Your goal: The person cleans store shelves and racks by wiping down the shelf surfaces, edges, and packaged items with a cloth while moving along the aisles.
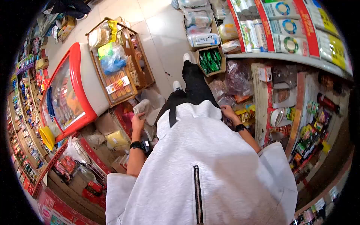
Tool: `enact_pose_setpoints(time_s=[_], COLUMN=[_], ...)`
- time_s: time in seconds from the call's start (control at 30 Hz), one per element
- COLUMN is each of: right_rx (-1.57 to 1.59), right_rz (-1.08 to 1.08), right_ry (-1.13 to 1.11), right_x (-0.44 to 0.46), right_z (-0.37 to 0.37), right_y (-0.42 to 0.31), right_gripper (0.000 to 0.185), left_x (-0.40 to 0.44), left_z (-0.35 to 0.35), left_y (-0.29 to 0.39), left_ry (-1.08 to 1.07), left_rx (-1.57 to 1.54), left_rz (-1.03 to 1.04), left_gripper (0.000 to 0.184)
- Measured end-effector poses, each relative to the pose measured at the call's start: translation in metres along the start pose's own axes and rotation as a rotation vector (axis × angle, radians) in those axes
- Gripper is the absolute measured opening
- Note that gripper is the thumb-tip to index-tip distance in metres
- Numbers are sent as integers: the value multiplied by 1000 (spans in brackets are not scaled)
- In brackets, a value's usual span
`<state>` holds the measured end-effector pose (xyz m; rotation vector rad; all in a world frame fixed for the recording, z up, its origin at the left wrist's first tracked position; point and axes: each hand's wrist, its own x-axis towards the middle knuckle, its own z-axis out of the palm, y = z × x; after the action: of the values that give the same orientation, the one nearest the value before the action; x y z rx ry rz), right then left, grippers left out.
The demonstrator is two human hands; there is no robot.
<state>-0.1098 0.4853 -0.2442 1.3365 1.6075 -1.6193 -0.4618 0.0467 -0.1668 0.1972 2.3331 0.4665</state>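
Note:
My left hand (138, 119) is closed around the lower end of a greyish cloth (143, 107), beside the shelf on the left. A black watch-like band (137, 145) sits on that wrist. On the other side, my right hand (228, 111) hangs by my hip, near the yellow packets (246, 114) on the right shelf. Its fingers are bent, and whether they hold anything cannot be made out. Another dark band (240, 127) is on the right wrist.
A wooden-framed rack (140, 63) with bagged goods stands ahead left, near a red-rimmed freezer (80, 90). A box of green packets (210, 60) sits on the floor ahead right. Stocked shelves (292, 56) line the right. Pale floor tiles (157, 41) run between.

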Motion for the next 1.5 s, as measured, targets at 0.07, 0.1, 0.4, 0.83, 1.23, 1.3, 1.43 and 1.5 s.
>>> enact_pose_setpoints(time_s=[0.07, 0.1, 0.4, 0.83, 1.23, 1.3, 1.43, 1.5], right_rx=[37, 53, 114, 49, 72, 39, 81, 144], right_rz=[31, 38, -20, -51, 12, 49, 1, -64], right_ry=[-13, -20, -113, 31, 194, 259, 348, 393], right_x=[29, 43, 127, 150, 148, 140, 132, 124], right_z=[-17, -27, -103, -121, -70, -66, -61, -62], right_y=[-32, -42, -185, -276, -380, -412, -450, -470], right_gripper=[18, 18, 22, 23, 5, 10, 24, 27], left_x=[6, 12, 51, 204, 394, 424, 470, 490], left_z=[-10, -7, -43, -123, -220, -237, -263, -264], left_y=[14, 6, 62, 153, 203, 234, 312, 352], left_ry=[-43, -22, -102, -89, -166, -167, -190, -193], left_rx=[0, -3, 75, 53, 87, 130, 119, 73], left_rz=[-130, -105, -269, 14, 221, 290, 525, 650], left_gripper=[46, 46, 49, 46, 43, 43, 44, 46])
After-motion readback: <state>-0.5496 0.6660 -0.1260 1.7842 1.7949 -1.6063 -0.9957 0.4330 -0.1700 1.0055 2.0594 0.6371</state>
